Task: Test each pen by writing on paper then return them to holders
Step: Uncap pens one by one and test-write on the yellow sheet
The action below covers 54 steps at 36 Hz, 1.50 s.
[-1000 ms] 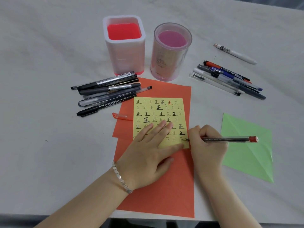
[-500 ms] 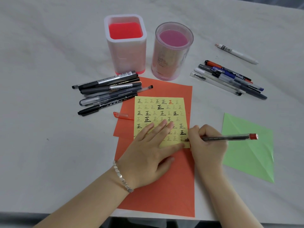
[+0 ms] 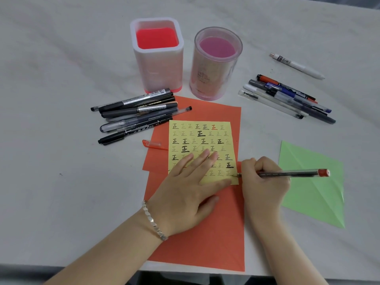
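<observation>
the left hand (image 3: 185, 194) lay flat on the yellow paper (image 3: 202, 138), fingers straight and slightly spread, pressing its lower half down; a silver bracelet (image 3: 154, 221) sat on that wrist. the right hand (image 3: 265, 182) pinched a red-ended pen (image 3: 287, 173) with curled fingers, the tip touching the paper's bottom right corner and the clear barrel pointing toward 3 o'clock. the paper carried rows of the handwritten character 正, some thin and faint, some thick and black, with a single red 正 (image 3: 214, 127) in the top row. it rested on overlapping orange sheets (image 3: 205, 239) on the pale table (image 3: 61, 182). taking the yellow paper as the dial's centre, the square holder (image 3: 158, 68), white with a red floor, stood at 11 o'clock, and the round holder (image 3: 213, 77), clear pink with faint print too blurred to read, stood at 12 o'clock just beside it. a heap of black pens (image 3: 135, 114) lay at 10 o'clock, one bearing a barcode label (image 3: 157, 92); the white lettering on the others was too small to read. an orange cap (image 3: 153, 144) lay at 9 o'clock, on the orange sheet's edge. a cluster of mixed pens (image 3: 287, 97), blue, grey, clear and orange, lay at 2 o'clock, with a white pen (image 3: 298, 65) alone beyond them, its label unreadable. a creased green paper (image 3: 312, 192) lay at 4 o'clock, under the pen's red end.
</observation>
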Motion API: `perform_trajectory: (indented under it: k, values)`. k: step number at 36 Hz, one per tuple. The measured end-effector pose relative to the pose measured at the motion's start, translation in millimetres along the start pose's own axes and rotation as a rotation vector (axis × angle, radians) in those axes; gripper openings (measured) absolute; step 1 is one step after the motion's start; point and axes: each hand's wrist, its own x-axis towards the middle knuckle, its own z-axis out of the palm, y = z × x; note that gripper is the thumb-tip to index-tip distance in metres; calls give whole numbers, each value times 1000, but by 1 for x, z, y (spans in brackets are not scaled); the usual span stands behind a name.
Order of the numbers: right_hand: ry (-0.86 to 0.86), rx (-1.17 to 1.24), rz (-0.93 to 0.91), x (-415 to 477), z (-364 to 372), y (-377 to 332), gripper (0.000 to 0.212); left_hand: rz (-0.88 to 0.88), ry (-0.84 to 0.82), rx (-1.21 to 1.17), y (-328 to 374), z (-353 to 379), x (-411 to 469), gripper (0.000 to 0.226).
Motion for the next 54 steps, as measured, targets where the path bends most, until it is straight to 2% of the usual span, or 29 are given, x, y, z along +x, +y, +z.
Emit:
perform_trajectory:
  k: [4,8,14,16,19,21,24,28,31,33,35,39,44,49,54]
  values:
    - [6,-2,-2,1,-1,-2,39,4,3,2,0,0,0,38]
    - [60,106,90,1,-3,-7,36,11,6,7,0,1,0,37]
    - [63,126,113,4,-3,-12,46,25,18,-15,-1,1,0,36]
    - [32,168,153,5,-3,-14,42,28,67,-54,0,0,0,34]
    - [-37,274,242,7,-6,-20,34,17,227,-38,0,-8,0,26]
    - [-88,297,269,9,-10,-28,31,-39,338,16,-6,-17,1,20]
    - [-152,312,282,12,-15,-33,31,-215,405,120,-23,-32,1,24]
    - [-190,221,237,13,-21,-34,34,-326,367,252,-48,-43,-3,26]
    - [-213,306,303,13,-23,-42,29,-342,312,278,-56,-48,-7,28]
    - [-242,298,279,13,-23,-44,31,-363,296,265,-57,-50,-7,27]
    - [-262,259,233,14,-24,-43,31,-422,287,190,-53,-53,-6,26]
    - [-337,323,239,13,-26,-53,22,-598,366,-230,-33,-65,-1,13]
    - [-371,531,320,14,-30,-81,42,-622,427,-636,-5,-86,9,28]
    - [-342,548,320,16,-36,-97,44,-587,367,-791,12,-97,11,25]
    - [-354,515,307,16,-40,-102,43,-501,352,-830,24,-101,10,25]
